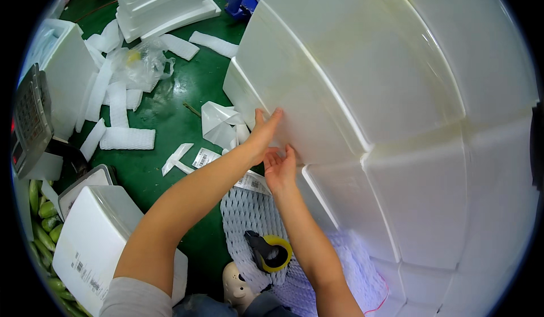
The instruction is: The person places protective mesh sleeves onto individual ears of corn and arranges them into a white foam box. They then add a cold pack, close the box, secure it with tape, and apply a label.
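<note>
Nearest the camera, the two bare forearms rise from the lower edge, the left one out of a grey sleeve (133, 300) and crossing up and to the right, the right one running straight up beside it. The left hand (262, 137) lies flat, fingers straight and close together, palm pressed against the side of a white foam box (362, 73) at its lower left corner; it grips nothing. The right hand (280, 168) sits just below and right of the left, open with fingers loosely spread, fingertips touching the edge where that box meets the foam box beneath it (419, 198); it holds nothing either. Both boxes belong to a tall stack of white foam boxes filling the right half of the view, above and to the right of both hands. Below the right forearm a tape dispenser (271, 253) with a yellow roll rests on white foam netting (249, 215), well clear of the hands. Left of the hands, on the green floor (187, 90), lie scraps of white foam sleeve (127, 138), torn paper labels (205, 157) and a crumpled clear plastic bag (141, 62). A closed white foam box (93, 243) stands at lower left, with green vegetables (45, 220) beside it and a weighing scale (31, 118) at the far left. Foam lids (164, 0) are stacked at the top.
</note>
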`<state>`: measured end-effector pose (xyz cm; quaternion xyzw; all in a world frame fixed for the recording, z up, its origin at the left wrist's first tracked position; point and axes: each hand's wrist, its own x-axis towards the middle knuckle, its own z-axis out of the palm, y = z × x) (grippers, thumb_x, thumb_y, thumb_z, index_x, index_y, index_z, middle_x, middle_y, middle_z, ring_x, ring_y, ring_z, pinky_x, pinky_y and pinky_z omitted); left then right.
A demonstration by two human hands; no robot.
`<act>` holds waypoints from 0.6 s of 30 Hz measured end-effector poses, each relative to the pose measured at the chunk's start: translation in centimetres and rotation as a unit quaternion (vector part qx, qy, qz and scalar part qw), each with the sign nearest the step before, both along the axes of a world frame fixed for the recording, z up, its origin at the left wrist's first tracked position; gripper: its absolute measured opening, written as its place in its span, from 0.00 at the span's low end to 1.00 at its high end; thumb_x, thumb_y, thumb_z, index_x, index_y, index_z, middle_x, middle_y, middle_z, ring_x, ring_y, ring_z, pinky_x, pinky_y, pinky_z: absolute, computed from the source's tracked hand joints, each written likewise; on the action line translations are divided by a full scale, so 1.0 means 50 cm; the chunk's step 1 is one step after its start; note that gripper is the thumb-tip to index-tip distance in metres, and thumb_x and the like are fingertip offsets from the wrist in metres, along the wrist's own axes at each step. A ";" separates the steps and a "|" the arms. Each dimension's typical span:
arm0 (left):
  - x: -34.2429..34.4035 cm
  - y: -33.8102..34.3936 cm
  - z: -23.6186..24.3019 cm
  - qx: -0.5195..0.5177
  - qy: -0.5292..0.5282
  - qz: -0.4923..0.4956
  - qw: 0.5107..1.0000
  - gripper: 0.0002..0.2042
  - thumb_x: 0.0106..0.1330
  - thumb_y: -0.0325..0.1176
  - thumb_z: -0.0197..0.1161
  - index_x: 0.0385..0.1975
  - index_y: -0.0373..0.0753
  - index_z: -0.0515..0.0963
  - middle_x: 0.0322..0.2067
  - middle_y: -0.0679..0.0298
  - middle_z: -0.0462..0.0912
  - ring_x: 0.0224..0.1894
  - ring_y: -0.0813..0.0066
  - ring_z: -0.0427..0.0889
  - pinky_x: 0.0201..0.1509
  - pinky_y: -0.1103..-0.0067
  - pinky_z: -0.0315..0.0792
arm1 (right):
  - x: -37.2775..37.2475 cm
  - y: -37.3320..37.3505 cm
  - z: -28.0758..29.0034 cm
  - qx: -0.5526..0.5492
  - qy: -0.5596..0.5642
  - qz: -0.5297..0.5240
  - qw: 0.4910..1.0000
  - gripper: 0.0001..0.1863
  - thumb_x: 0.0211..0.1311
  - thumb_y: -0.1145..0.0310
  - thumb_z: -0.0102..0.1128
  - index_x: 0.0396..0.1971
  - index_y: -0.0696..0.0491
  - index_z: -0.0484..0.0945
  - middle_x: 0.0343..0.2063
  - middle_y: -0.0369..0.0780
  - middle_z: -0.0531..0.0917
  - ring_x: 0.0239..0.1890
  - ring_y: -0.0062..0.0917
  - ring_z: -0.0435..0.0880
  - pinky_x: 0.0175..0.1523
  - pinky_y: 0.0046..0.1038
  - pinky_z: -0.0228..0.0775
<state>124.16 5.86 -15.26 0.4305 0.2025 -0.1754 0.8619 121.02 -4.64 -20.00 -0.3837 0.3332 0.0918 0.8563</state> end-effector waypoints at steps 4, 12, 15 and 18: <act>0.005 0.051 0.008 0.119 0.021 -0.073 0.990 0.47 0.61 0.56 0.58 0.70 0.45 0.34 0.69 0.54 0.47 0.66 0.47 0.53 0.54 0.61 0.69 | -0.019 -0.008 -0.024 -0.198 -0.006 0.202 0.959 0.26 0.66 0.55 0.52 0.58 0.55 0.65 0.45 0.43 0.75 0.49 0.28 0.74 0.54 0.29 0.68; -0.127 0.280 0.276 0.321 -0.153 -0.163 0.920 0.21 0.68 0.44 0.52 0.57 0.39 0.70 0.49 0.63 0.76 0.46 0.75 0.76 0.49 0.79 0.69 | -0.094 -0.008 -0.088 -0.675 -0.309 0.397 0.540 0.49 0.45 0.49 0.71 0.65 0.51 0.57 0.66 0.52 0.55 0.64 0.49 0.60 0.62 0.42 0.59; -0.297 0.364 0.402 0.394 -0.143 -0.114 0.901 0.19 0.69 0.41 0.51 0.55 0.39 0.71 0.47 0.64 0.77 0.46 0.77 0.76 0.49 0.79 0.69 | -0.107 0.050 -0.101 -0.685 -0.405 0.403 0.452 0.54 0.37 0.55 0.76 0.67 0.43 0.54 0.65 0.52 0.55 0.62 0.50 0.63 0.58 0.46 0.63; -0.483 0.420 0.454 0.446 -0.133 -0.014 0.885 0.19 0.68 0.39 0.51 0.55 0.38 0.71 0.47 0.63 0.77 0.44 0.78 0.77 0.49 0.80 0.69 | -0.108 0.074 -0.111 -0.703 -0.365 0.433 0.431 0.44 0.49 0.69 0.63 0.68 0.37 0.53 0.55 0.48 0.69 0.47 0.45 0.76 0.47 0.43 0.71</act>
